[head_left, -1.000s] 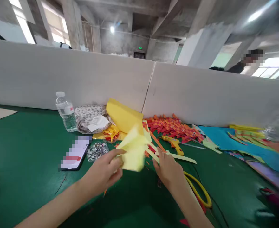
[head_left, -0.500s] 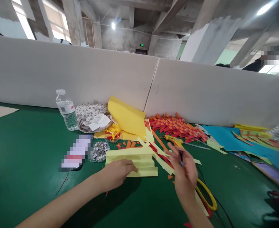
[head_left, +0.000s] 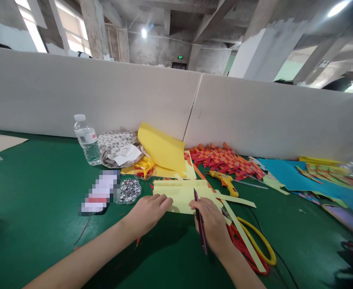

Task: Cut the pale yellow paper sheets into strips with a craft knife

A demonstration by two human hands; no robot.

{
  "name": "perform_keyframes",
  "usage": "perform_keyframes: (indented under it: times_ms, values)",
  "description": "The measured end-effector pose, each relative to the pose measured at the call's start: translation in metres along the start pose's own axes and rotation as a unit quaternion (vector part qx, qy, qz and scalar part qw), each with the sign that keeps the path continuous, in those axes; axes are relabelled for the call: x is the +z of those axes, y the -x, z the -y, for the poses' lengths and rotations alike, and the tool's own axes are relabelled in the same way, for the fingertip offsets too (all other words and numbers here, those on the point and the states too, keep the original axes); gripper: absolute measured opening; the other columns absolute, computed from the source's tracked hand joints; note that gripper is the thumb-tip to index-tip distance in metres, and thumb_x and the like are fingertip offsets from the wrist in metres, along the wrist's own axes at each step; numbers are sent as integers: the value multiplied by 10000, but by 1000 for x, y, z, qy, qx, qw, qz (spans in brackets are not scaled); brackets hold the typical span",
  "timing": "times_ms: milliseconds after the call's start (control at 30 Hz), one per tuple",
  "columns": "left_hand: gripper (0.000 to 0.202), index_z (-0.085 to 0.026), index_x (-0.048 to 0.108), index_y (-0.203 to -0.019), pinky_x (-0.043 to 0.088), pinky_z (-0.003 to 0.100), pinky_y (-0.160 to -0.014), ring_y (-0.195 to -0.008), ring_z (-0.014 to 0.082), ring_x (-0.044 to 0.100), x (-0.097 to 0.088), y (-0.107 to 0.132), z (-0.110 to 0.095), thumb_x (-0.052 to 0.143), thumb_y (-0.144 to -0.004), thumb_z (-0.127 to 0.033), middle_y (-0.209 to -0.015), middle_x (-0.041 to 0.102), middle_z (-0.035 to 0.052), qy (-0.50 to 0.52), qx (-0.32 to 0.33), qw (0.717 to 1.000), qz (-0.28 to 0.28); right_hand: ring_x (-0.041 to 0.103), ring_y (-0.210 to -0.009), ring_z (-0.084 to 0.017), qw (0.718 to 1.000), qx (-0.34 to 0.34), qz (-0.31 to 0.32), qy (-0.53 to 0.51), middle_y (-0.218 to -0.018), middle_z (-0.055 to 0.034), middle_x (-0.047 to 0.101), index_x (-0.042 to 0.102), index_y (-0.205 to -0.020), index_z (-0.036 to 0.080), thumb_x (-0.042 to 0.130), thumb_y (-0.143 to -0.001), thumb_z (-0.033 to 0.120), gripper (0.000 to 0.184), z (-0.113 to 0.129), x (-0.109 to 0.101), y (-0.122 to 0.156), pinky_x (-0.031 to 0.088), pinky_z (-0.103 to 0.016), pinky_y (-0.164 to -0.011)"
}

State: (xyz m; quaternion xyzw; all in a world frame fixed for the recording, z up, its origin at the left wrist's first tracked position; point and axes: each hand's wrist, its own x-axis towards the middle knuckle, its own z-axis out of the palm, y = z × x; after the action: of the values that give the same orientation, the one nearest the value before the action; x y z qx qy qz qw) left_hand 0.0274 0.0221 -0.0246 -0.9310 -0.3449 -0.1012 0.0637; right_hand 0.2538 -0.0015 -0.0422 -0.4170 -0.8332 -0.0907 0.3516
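A folded pale yellow sheet of paper [head_left: 181,196] lies on the green table in front of me. My left hand [head_left: 149,212] grips its left edge, fingers curled and thumb pointing right. At the sheet's right side, my right hand [head_left: 212,224] holds a dark purple pen [head_left: 200,226] slantwise between its fingers. That hand also touches the paper; its fingertips are partly hidden. Under and beside my right wrist are scissors with yellow handles [head_left: 268,243], red handles [head_left: 245,247] and a pale yellow paper strip [head_left: 245,237].
A yellow glue gun [head_left: 229,185] lies behind my right hand, near a pile of red-orange woven paper pieces [head_left: 224,158]. Left are a dish of googly eyes [head_left: 129,191], a phone [head_left: 100,194] and a water bottle [head_left: 88,140]. A white partition [head_left: 119,92] borders the table.
My right hand has come left and down onto the paper, with the pen now plainly visible. The paper has shifted right and looks flatter. Strips beside it have moved.
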Motion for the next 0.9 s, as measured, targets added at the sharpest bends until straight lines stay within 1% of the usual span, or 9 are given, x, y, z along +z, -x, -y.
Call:
perform_keyframes:
  times_ms: [167,267,400,500,600,667,700,833,900]
  values:
    - [122,-179,528,-947,502,312,-643,-832,233,616,0,11,6,458,-881,-104,-923,636,59,-5,-28,999,37,577,-694,-237,995,38,79,37,-755,-55,599,494,-896,199,424,-760,-14,262,-4,5,3,518,-389,-600]
    - [150,-201,540,-992,513,316,-679,-876,235,621,2,22,8,538,-892,-312,-943,649,50,71,-61,995,41,611,-704,-230,992,53,108,39,-774,-44,634,498,-905,207,454,-759,-7,262,-3,8,4,534,-462,-733]
    - [218,-194,515,-1098,504,321,-681,-890,242,622,5,28,8,501,-907,-299,-991,656,71,79,-90,992,29,670,-834,-218,999,-5,22,32,-866,-48,712,505,-926,212,467,-842,19,214,5,6,2,445,-521,-957]
    - [227,-177,546,-1039,480,304,-644,-807,228,628,4,17,6,341,-959,-232,-876,662,70,92,-112,989,26,623,-1081,-256,988,-55,-121,79,-1018,-66,737,496,-915,227,567,-842,49,205,17,2,0,357,-574,-1032]
    - [238,-179,549,-1006,437,255,-593,-716,182,611,-1,-4,5,325,-957,-243,-865,657,56,226,-181,956,-53,567,-1186,-246,978,-62,-185,77,-1139,-55,705,465,-900,263,685,-785,86,305,29,0,0,371,-563,-1039]
    - [199,-179,558,-935,418,234,-570,-648,153,573,-6,-18,3,417,-934,-319,-770,626,23,395,-222,884,-111,569,-1188,-251,985,-47,-160,35,-1197,-86,672,455,-945,267,683,-795,109,316,35,1,-2,437,-550,-990]
    - [193,-177,559,-902,417,226,-559,-626,141,557,-8,-24,0,477,-906,-351,-754,610,13,486,-248,826,-145,569,-1188,-259,989,-36,-146,11,-1219,-116,655,449,-986,259,666,-810,111,316,37,2,-3,464,-548,-963]
    - [229,-205,483,-871,463,191,-662,-710,103,591,-13,-36,-21,673,-786,-303,-765,604,-38,798,-248,501,-228,503,-1253,-297,991,-12,-134,-26,-1266,-185,607,427,-1067,227,644,-829,115,341,42,9,-7,487,-563,-932]
    - [265,-205,486,-862,469,183,-723,-755,86,610,-12,-35,-35,723,-742,-220,-812,630,-44,863,-206,409,-214,463,-1286,-303,990,-16,-140,0,-1266,-165,613,442,-1025,235,653,-814,97,329,42,10,-6,462,-575,-954]
